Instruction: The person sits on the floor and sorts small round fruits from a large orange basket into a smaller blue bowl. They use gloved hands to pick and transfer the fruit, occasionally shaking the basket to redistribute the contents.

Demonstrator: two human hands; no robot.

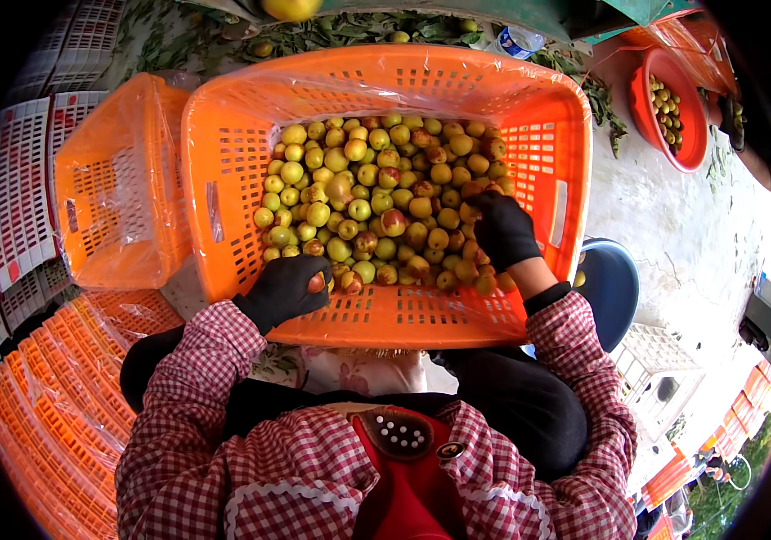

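Note:
An orange plastic crate (pixel 385 324) lined with clear plastic film sits before me, with a layer of yellow-green and reddish-brown jujubes (pixel 358 209) inside. My left hand (pixel 288 287), in a black glove, is curled at the crate's near left side. Its fingers are closed around a reddish jujube (pixel 317 282), which shows at the thumb side. My right hand (pixel 503 229), also black-gloved, reaches into the right end of the crate. Its fingertips touch the jujubes there, and the glove hides whether any fruit is between them.
Another orange crate (pixel 119 270) with film stands at left, beside stacked orange crates (pixel 55 398) and white crates (pixel 18 196). At right are a blue tub (pixel 608 290), a white crate (pixel 655 364) and a red basin (pixel 692 145) holding jujubes. Leaves and a plastic bottle (pixel 519 42) lie beyond.

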